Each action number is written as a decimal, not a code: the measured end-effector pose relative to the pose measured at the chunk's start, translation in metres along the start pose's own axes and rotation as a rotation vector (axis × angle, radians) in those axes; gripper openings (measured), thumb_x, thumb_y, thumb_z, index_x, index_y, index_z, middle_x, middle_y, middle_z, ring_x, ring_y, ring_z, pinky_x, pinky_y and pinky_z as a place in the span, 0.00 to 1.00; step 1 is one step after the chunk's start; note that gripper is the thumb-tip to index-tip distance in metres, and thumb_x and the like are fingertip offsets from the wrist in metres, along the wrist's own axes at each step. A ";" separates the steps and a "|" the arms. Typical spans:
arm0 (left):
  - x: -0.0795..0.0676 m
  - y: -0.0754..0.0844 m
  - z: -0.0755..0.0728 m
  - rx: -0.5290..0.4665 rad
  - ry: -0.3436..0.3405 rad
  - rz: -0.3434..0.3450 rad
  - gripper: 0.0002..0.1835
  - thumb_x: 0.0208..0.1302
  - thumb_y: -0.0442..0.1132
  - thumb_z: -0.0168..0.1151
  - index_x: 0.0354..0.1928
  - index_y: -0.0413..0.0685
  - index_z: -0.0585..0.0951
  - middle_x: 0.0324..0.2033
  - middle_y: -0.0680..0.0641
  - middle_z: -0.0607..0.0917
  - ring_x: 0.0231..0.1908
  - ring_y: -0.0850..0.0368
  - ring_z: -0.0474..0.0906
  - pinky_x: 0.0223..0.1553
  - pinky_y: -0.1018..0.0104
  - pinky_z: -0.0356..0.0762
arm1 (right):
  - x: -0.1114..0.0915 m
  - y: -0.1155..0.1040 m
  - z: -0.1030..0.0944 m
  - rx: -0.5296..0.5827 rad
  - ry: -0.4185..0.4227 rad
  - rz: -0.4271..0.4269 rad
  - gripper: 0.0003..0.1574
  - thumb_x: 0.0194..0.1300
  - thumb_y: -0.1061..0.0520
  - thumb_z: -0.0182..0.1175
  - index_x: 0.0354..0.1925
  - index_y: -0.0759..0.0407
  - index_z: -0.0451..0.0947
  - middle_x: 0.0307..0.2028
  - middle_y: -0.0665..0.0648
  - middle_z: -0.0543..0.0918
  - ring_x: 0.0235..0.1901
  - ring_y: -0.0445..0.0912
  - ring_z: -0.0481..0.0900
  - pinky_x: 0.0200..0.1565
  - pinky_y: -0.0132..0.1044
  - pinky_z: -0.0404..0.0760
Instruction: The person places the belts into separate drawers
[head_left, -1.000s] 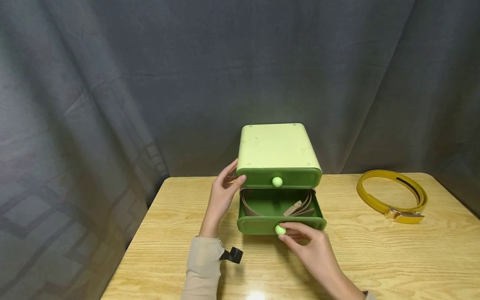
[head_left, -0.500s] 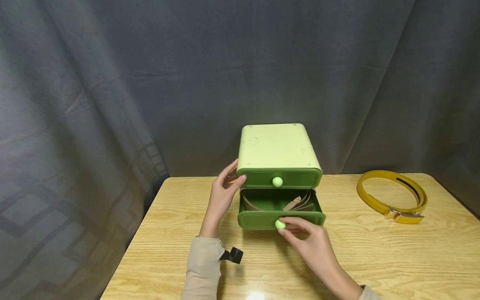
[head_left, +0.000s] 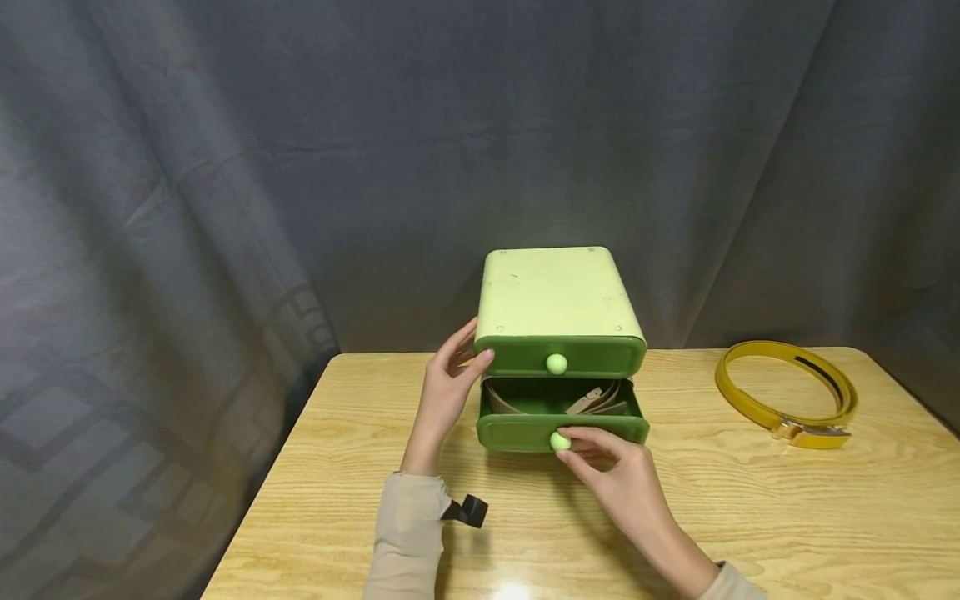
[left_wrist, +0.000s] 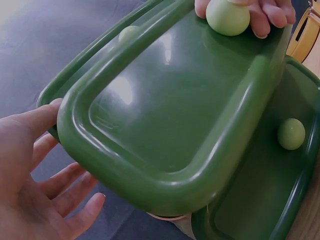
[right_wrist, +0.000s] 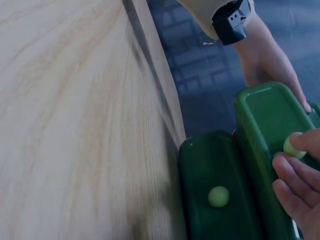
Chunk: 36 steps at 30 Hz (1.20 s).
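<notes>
A small light-green cabinet (head_left: 558,292) with dark green drawers stands on the table. Its lower drawer (head_left: 517,433) is partly out, with a brown coiled belt (head_left: 506,398) inside. My right hand (head_left: 626,479) pinches that drawer's round light-green knob (head_left: 560,441) between thumb and fingers. At the cabinet's left front corner, my left hand (head_left: 446,392) rests with its thumb on the upper drawer's front (head_left: 517,357) and its fingers along the side. The left wrist view shows those fingers spread and fairly straight. Another drawer front (left_wrist: 255,185) lies below the pulled-out one, hidden in the head view.
A yellow belt (head_left: 738,398) with a gold-coloured buckle lies coiled on the wooden table (head_left: 787,517), right of the cabinet. Behind the table hangs a dark grey curtain (head_left: 420,167). A black device (head_left: 472,511) is strapped at my left wrist.
The pulled-out drawer has slid partway back toward the cabinet, and my right hand has moved with it, still on the knob. Less of the brown belt shows. My left hand has stayed put.
</notes>
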<state>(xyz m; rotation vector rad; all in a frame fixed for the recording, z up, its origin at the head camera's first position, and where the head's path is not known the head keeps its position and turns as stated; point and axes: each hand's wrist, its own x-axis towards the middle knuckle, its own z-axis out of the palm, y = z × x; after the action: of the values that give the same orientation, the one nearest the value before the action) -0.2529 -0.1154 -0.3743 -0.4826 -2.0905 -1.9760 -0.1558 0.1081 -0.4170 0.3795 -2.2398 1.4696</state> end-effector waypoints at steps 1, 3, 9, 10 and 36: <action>0.000 0.000 0.000 -0.002 0.000 0.000 0.28 0.69 0.39 0.64 0.70 0.55 0.72 0.64 0.47 0.76 0.57 0.48 0.76 0.53 0.56 0.78 | 0.001 0.000 0.000 0.000 0.001 -0.001 0.20 0.50 0.71 0.74 0.42 0.55 0.88 0.33 0.47 0.88 0.32 0.38 0.85 0.35 0.33 0.85; 0.000 -0.001 0.000 -0.004 -0.002 -0.001 0.28 0.69 0.38 0.64 0.70 0.54 0.72 0.64 0.46 0.75 0.57 0.47 0.76 0.53 0.57 0.79 | 0.002 0.001 0.000 0.000 0.004 -0.001 0.20 0.51 0.71 0.74 0.42 0.55 0.88 0.33 0.47 0.88 0.32 0.38 0.85 0.35 0.33 0.84; 0.000 0.000 0.001 -0.005 0.000 -0.015 0.29 0.69 0.37 0.64 0.71 0.53 0.71 0.65 0.45 0.75 0.58 0.47 0.75 0.54 0.56 0.78 | 0.006 0.002 0.001 -0.004 0.008 -0.003 0.20 0.51 0.71 0.74 0.42 0.55 0.88 0.33 0.47 0.88 0.32 0.38 0.85 0.36 0.33 0.84; 0.000 0.001 0.001 -0.008 0.000 -0.017 0.29 0.69 0.37 0.64 0.71 0.53 0.71 0.65 0.45 0.75 0.58 0.46 0.75 0.55 0.55 0.77 | 0.006 0.002 0.001 -0.008 0.009 -0.004 0.20 0.51 0.70 0.74 0.42 0.55 0.88 0.33 0.47 0.88 0.32 0.38 0.85 0.36 0.32 0.84; 0.000 0.000 0.001 -0.006 -0.001 -0.020 0.29 0.69 0.38 0.64 0.71 0.55 0.71 0.65 0.45 0.75 0.58 0.46 0.75 0.52 0.58 0.79 | 0.020 0.008 0.003 -0.024 0.014 0.029 0.18 0.54 0.67 0.73 0.44 0.56 0.87 0.33 0.47 0.88 0.33 0.39 0.85 0.39 0.32 0.84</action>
<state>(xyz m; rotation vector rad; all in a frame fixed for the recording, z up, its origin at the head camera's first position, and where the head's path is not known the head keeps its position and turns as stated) -0.2529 -0.1148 -0.3743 -0.4653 -2.0984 -1.9940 -0.1771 0.1083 -0.4147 0.3295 -2.2589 1.4541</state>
